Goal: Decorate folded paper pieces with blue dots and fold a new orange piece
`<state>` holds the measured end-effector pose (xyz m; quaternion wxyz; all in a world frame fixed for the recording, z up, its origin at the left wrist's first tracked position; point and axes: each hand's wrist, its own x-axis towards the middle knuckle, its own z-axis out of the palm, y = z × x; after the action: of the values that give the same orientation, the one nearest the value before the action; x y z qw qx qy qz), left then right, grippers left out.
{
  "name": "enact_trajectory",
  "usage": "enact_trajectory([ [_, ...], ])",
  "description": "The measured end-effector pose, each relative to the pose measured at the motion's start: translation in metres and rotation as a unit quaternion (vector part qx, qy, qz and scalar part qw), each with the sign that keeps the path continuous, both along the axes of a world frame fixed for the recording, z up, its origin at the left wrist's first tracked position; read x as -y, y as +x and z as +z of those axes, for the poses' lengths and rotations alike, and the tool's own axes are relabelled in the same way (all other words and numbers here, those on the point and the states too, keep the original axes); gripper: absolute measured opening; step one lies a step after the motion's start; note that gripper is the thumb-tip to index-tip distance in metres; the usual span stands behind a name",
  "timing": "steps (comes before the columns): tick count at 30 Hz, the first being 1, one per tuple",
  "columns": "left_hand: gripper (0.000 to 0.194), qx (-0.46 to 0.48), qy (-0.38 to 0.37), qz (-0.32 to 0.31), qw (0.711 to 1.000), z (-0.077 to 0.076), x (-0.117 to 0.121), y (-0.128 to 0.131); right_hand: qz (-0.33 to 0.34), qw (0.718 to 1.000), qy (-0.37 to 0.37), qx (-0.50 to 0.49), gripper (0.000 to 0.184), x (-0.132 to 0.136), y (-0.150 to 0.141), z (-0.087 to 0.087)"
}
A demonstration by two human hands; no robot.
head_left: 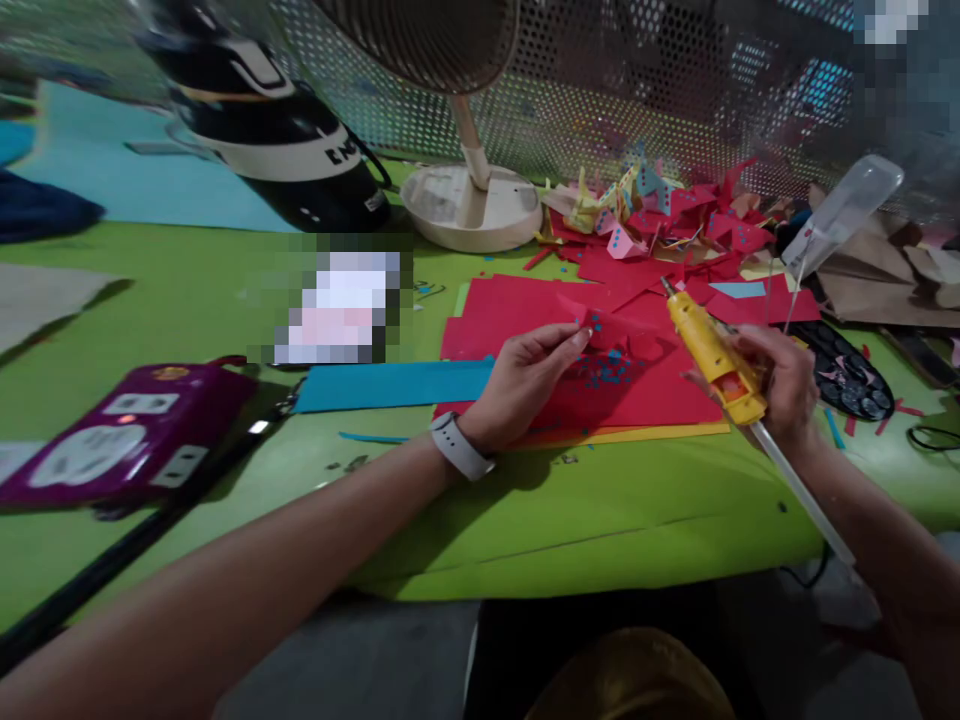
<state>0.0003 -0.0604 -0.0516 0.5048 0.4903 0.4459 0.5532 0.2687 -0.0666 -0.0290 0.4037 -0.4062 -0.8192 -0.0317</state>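
Note:
My left hand (529,375) pinches a small red paper piece (592,312) with blue dots between thumb and fingertips, above a stack of red paper sheets (487,310). Small blue paper dots (611,370) lie scattered on the red sheets just beyond my fingers. My right hand (784,385) is wrapped round a yellow glue gun (701,340), its nozzle tilted up and to the left, apart from the paper piece. A long clear glue stick (802,490) sticks out of its back end. Beside my left wrist lies a blue paper strip (390,385).
A heap of dotted paper pieces (667,215) lies at the back right, near a clear plastic bottle (847,215). A small fan (472,205) and a dark flask (277,140) stand behind. Left are a phone (337,305) and a purple power box (135,430) with a black cable.

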Motion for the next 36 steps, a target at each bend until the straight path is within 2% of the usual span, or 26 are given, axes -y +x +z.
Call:
enact_trajectory([
  [3, 0.036, 0.025, -0.002, 0.001, 1.0, -0.003, -0.002, 0.0, -0.05, 0.996, 0.066, 0.015, 0.057, 0.002, 0.014, 0.021],
  [6, 0.037, 0.053, -0.028, 0.011, 0.998, -0.006, -0.004, 0.0, -0.142, 0.989, 0.021, 0.044, 0.056, 0.005, 0.042, 0.029],
  [10, 0.038, 0.068, -0.044, 0.015, 0.997, -0.009, -0.006, 0.0, -0.272, 0.955, -0.086, 0.082, 0.056, 0.015, 0.092, 0.015],
  [15, 0.031, 0.075, -0.032, 0.032, 0.996, -0.009, -0.009, 0.001, -0.349, 0.919, -0.168, 0.076, 0.06, 0.025, 0.129, -0.002],
  [17, 0.028, 0.073, -0.028, 0.051, 0.996, -0.009, -0.011, 0.001, -0.354, 0.915, -0.181, 0.073, 0.065, 0.025, 0.137, -0.003],
  [20, 0.026, 0.081, -0.016, 0.076, 0.994, -0.009, -0.012, 0.001, -0.32, 0.923, -0.194, 0.091, 0.073, 0.021, 0.148, 0.002],
  [23, 0.028, 0.118, -0.013, 0.07, 0.99, -0.009, -0.013, 0.001, -0.271, 0.924, -0.236, 0.13, 0.077, 0.022, 0.162, 0.018],
  [25, 0.029, 0.143, -0.01, 0.064, 0.988, -0.01, -0.013, 0.0, -0.255, 0.928, -0.235, 0.138, 0.068, 0.025, 0.167, 0.033],
  [27, 0.028, 0.157, -0.009, 0.064, 0.985, -0.011, -0.014, 0.0, -0.252, 0.947, -0.172, 0.103, 0.047, 0.028, 0.161, 0.048],
  [29, 0.027, 0.16, -0.012, 0.066, 0.985, -0.012, -0.015, 0.0, -0.248, 0.965, -0.087, -0.012, 0.027, 0.028, 0.139, 0.059],
  [30, 0.027, 0.16, -0.013, 0.067, 0.985, -0.012, -0.015, 0.0, -0.236, 0.965, -0.066, -0.093, 0.03, 0.027, 0.122, 0.062],
  [32, 0.027, 0.161, -0.012, 0.067, 0.985, -0.012, -0.014, 0.0, -0.168, 0.951, -0.138, -0.22, 0.043, 0.023, 0.08, 0.064],
  [33, 0.026, 0.162, -0.01, 0.066, 0.985, -0.011, -0.014, 0.0, -0.123, 0.943, -0.193, -0.242, 0.048, 0.02, 0.056, 0.063],
  [36, 0.026, 0.169, -0.006, 0.06, 0.984, -0.01, -0.012, 0.0, -0.004, 0.918, -0.32, -0.234, 0.049, 0.008, -0.008, 0.058],
])
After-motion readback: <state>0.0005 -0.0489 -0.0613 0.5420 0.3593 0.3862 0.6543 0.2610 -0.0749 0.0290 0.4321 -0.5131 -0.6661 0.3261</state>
